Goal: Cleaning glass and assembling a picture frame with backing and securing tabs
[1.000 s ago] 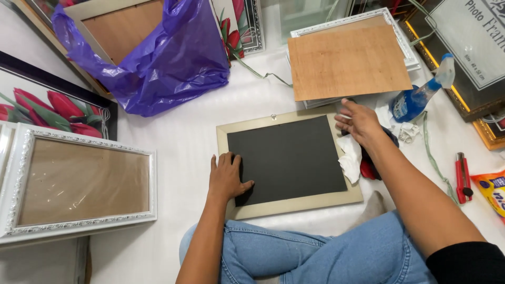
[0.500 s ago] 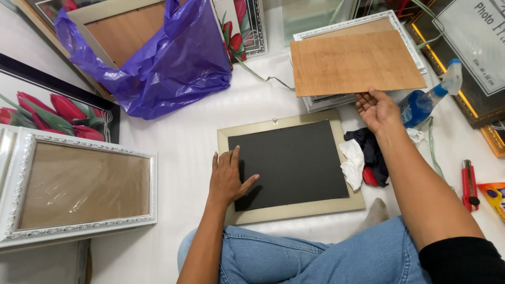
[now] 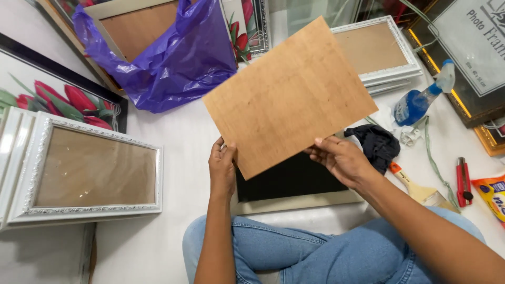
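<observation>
Brown backing board [image 3: 289, 97] is the biggest thing in hand: held up and tilted at frame centre, covering most of the cream frame [image 3: 297, 202] with the dark panel that lies flat beneath it at 6 o'clock from the board.
White ornate frame [image 3: 92, 171] at 9 o'clock, face down, well apart from the board; bare white floor strip between them is the only open lane.
Purple plastic bag [image 3: 168, 58] at 11 o'clock, near the board's top-left edge.
White frame stack [image 3: 384, 50] at 2 o'clock, partly behind the board's right corner.
Blue spray bottle [image 3: 421, 100], black cloth [image 3: 379, 144], paint brush [image 3: 418, 189], red cutter [image 3: 464, 181] crowd 3–4 o'clock, tight there.
Left hand [image 3: 222, 168] clamps the board's lower-left edge, fingers wrapped on it.
Right hand [image 3: 342, 158] pinches the lower-right edge, thumb on top.
</observation>
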